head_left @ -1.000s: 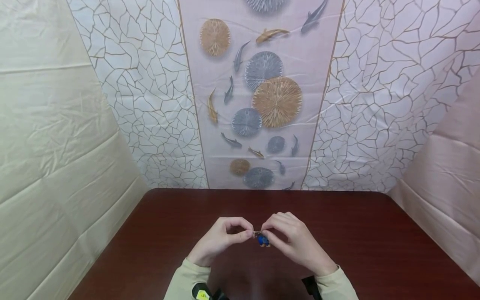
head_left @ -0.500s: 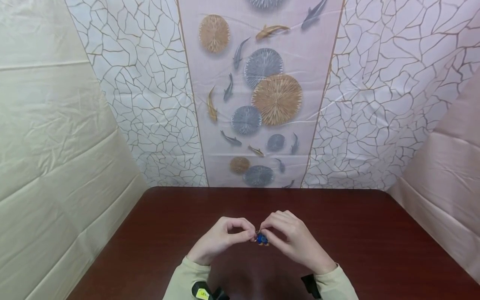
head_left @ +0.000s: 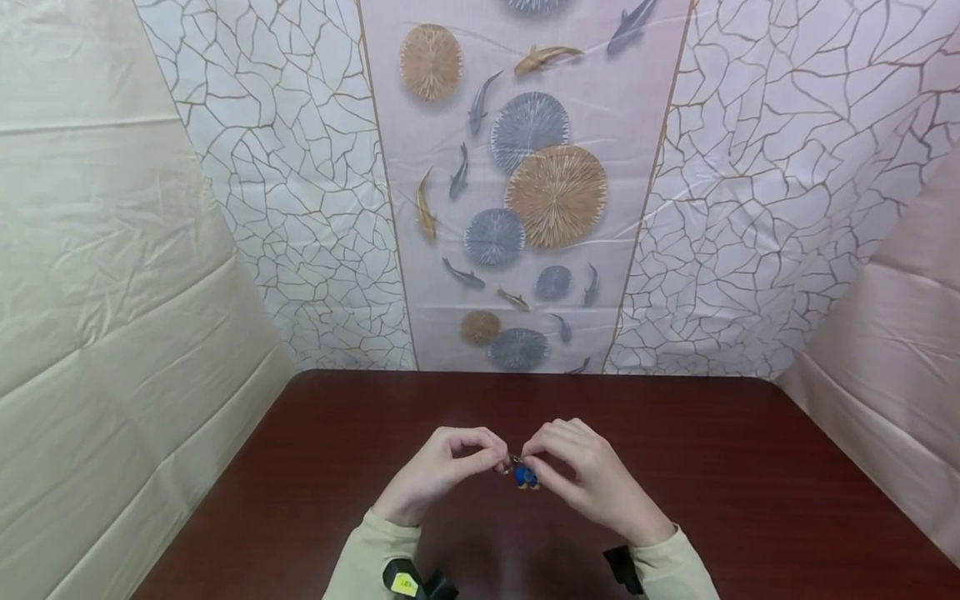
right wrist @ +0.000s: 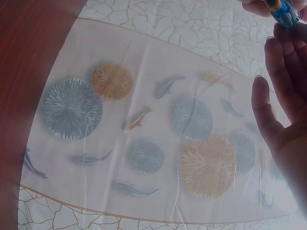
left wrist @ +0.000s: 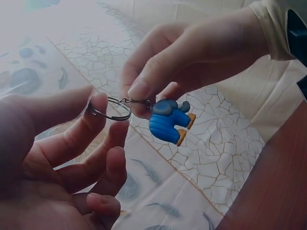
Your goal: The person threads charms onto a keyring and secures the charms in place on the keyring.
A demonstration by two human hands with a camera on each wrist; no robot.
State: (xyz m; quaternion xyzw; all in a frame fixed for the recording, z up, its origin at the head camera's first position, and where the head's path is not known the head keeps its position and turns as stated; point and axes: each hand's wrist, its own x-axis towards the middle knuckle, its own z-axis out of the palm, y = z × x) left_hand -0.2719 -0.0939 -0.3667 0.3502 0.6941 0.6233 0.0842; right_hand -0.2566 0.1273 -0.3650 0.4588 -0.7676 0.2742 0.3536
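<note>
A keychain hangs between both hands above the table. Its blue figure has a grey head like an elephant's and orange feet. In the left wrist view, the left hand pinches the metal split ring between thumb and index finger, and the ring's coils look spread apart. The right hand grips the short chain just beside the figure. From the head view, the left hand and right hand almost meet, the blue figure dangling below the right fingertips.
A dark red-brown table lies under the hands. Behind it hangs a patterned cloth with fish and round motifs, and plain pale cloths flank the sides. Black straps sit on the sleeves.
The left hand has risen slightly and its fingertips have shifted a little on the ring. The right hand stays almost in place, with the figure still hanging by it. The head view has tilted slightly.
</note>
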